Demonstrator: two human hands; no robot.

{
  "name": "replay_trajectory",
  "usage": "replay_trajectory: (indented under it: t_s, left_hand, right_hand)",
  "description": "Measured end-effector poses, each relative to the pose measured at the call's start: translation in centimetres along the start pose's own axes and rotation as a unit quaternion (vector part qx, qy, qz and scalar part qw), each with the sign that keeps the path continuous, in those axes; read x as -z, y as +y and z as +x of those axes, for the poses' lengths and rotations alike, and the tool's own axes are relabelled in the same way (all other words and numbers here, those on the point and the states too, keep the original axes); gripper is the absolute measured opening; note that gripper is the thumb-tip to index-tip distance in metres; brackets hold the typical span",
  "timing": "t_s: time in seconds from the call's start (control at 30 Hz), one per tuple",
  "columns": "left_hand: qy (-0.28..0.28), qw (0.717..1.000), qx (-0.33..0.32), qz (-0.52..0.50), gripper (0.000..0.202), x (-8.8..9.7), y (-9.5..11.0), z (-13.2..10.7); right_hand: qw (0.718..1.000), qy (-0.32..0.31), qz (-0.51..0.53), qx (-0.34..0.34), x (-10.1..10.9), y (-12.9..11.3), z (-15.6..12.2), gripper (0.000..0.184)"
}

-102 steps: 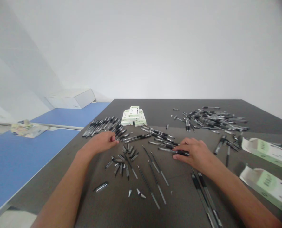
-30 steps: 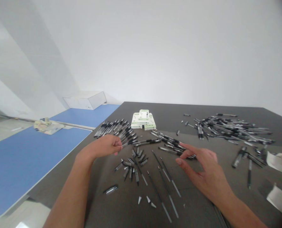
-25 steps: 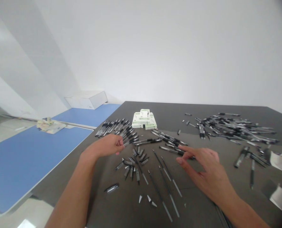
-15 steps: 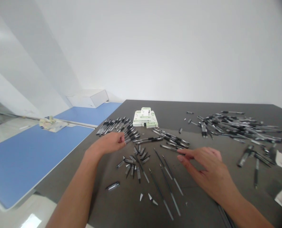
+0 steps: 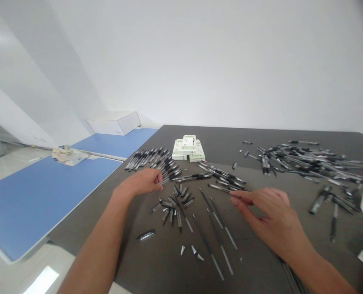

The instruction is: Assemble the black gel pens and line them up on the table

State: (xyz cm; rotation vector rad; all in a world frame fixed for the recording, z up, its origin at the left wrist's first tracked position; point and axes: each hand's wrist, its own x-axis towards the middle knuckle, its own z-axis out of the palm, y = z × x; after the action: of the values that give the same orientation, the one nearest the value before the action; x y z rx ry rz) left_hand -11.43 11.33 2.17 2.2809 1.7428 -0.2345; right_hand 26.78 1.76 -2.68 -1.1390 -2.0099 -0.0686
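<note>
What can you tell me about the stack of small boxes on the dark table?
The stack of small boxes is made of flat rectangular cartons, white with pale green parts, that look like printed card. Several lie side by side in a low layer, with a smaller layer on top; the top box shows a small dark picture. They look closed. The stack stands near the far side of the dark table, just behind loose black pens, and seems to touch only the table.

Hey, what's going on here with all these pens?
A person is at a dark table scattered with black pens. The left hand is at the end of a row of pens. The right hand has its fingers by a pen. A stack of pale green-and-white boxes sits beyond.
</note>
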Motion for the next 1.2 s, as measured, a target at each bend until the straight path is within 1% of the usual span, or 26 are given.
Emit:
replay_trajectory:
  t_s: [0.2, 0.3, 0.37, 0.47, 0.5, 0.57, 0.63, 0.7, 0.8, 0.93, 1.2]
  left_hand:
    - [0.03, 0.999, -0.016, 0.004, 0.024, -0.5, -1.3, 0.8]
    - [0.056, 0.997, -0.046, 0.002, 0.023, -0.5, -1.1, 1.0]
    - [0.096, 0.992, -0.075, -0.003, 0.022, -0.4, -0.2, 1.2]
    - [0.183, 0.975, -0.125, -0.012, 0.024, -0.9, 2.5, 2.3]
    - [0.203, 0.969, -0.143, -0.013, 0.026, -1.2, 3.5, 2.9]
    - [0.226, 0.958, -0.179, -0.009, 0.03, -2.0, 5.2, 4.1]
    - [0.23, 0.951, -0.206, 0.001, 0.031, -2.7, 6.5, 5.2]
    - [0.225, 0.949, -0.221, 0.014, 0.029, -3.1, 7.0, 6.1]
    - [0.207, 0.95, -0.229, 0.036, 0.027, -3.2, 7.1, 6.6]
    - [0.191, 0.953, -0.226, 0.06, 0.024, -3.1, 7.0, 6.7]
    - [0.159, 0.957, -0.218, 0.105, 0.024, -2.3, 7.3, 6.9]
  right_hand:
    - [1.0, -0.01, 0.002, 0.0, 0.0, -0.1, 0.0, 0.015]
    - [1.0, -0.006, 0.005, -0.002, 0.1, -0.1, 0.0, 0.015]
    - [1.0, -0.002, 0.005, -0.003, 0.1, -0.2, 0.1, 0.016]
    - [1.0, 0.0, 0.009, -0.003, 0.2, -0.3, 0.1, 0.017]
    - [1.0, 0.001, 0.01, -0.002, 0.2, -0.4, 0.2, 0.018]
    - [1.0, 0.006, 0.01, 0.0, 0.2, -0.5, 0.2, 0.018]
    - [1.0, 0.014, 0.011, 0.005, 0.2, -0.5, 0.3, 0.017]
    - [1.0, 0.02, 0.013, 0.01, 0.2, -0.5, 0.4, 0.015]
    - [1.0, 0.023, 0.012, 0.012, 0.3, -0.4, 0.5, 0.014]
    - [1.0, 0.025, 0.01, 0.014, 0.5, -0.5, 0.5, 0.013]
    - [1.0, 0.022, 0.01, 0.013, 0.3, -0.4, 0.5, 0.013]
